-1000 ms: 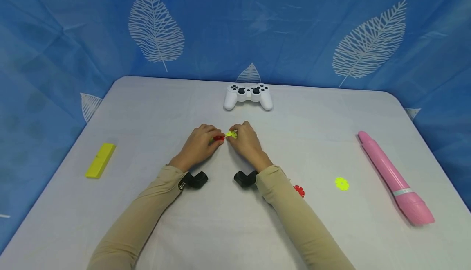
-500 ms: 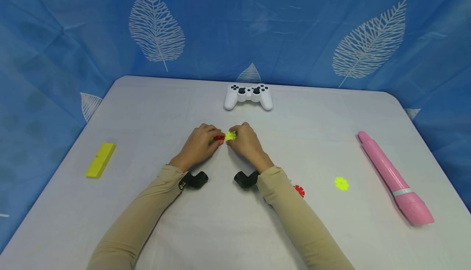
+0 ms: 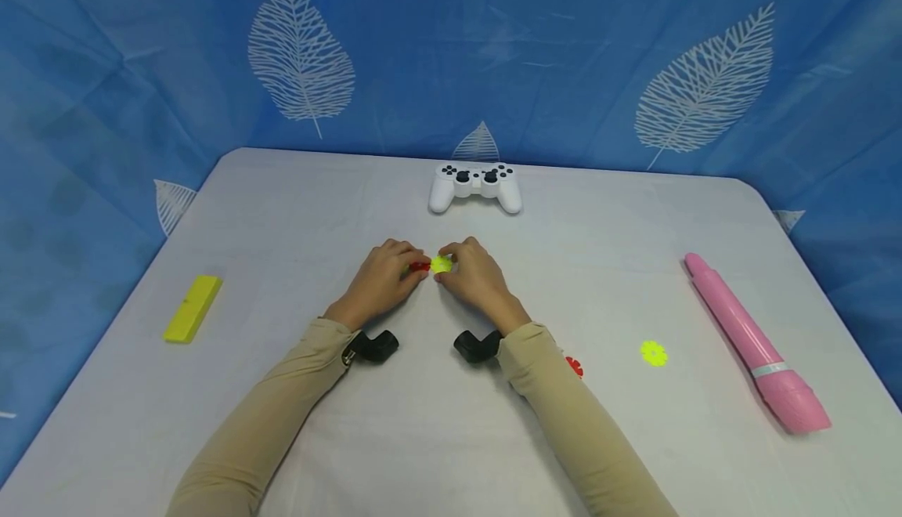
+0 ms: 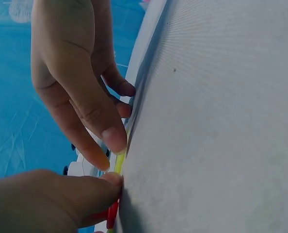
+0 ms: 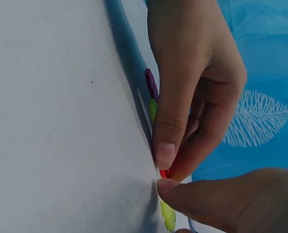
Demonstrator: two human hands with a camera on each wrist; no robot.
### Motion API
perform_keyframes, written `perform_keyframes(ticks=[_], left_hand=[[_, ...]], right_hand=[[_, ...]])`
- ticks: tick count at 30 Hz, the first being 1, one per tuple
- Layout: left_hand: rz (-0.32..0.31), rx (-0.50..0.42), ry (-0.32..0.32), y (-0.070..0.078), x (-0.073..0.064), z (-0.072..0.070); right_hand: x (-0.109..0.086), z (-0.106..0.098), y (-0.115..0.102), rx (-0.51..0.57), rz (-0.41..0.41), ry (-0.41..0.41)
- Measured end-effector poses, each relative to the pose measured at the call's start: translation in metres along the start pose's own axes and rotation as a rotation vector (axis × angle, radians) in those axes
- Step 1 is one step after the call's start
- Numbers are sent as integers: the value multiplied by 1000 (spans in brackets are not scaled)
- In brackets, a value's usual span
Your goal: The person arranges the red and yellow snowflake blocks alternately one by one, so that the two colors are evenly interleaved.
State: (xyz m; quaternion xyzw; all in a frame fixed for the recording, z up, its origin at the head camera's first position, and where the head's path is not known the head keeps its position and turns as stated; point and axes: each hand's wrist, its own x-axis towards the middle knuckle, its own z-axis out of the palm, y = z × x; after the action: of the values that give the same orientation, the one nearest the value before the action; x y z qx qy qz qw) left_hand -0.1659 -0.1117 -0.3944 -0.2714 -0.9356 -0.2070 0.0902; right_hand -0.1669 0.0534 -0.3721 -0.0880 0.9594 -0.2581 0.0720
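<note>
White table [image 3: 338, 204] across mid + lower frame. Carries white game controller [image 3: 475, 185] at upper ctr, yellow block [image 3: 193, 309] mid-L, pink tapered tube [image 3: 740, 326] lying diag. far R, plus yellow flower pc [image 3: 654, 353] & partly hidden red flower pc [image 3: 575, 366], both lower R of ctr.

we can read no text, label, brand or number in any of the three views. the nearest we come to lettering is on the white game controller [image 3: 475, 182] at the far edge of the worktop [image 3: 317, 204]: its left side carries a cluster of small dark direction marks and its right side a group of small dark round buttons, and in the head view both are too small for us to make out any symbol.
</note>
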Motion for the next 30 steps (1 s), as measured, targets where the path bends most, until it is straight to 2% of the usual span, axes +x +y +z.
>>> perform_keyframes(ticks=[10, 21, 25, 30], left_hand=[[-13, 4, -26, 2, 2, 2], [-17, -16, -68, 4, 8, 5], [-21, -31, -90, 7, 11, 4], [-18, -54, -124, 12, 16, 4]], right_hand=[[-12, -12, 10, 9, -17, -82], [-46, -40, 24, -55, -159, -314], [-61, -50, 32, -63, -181, -335], [-77, -59, 43, -74, -178, -314]])
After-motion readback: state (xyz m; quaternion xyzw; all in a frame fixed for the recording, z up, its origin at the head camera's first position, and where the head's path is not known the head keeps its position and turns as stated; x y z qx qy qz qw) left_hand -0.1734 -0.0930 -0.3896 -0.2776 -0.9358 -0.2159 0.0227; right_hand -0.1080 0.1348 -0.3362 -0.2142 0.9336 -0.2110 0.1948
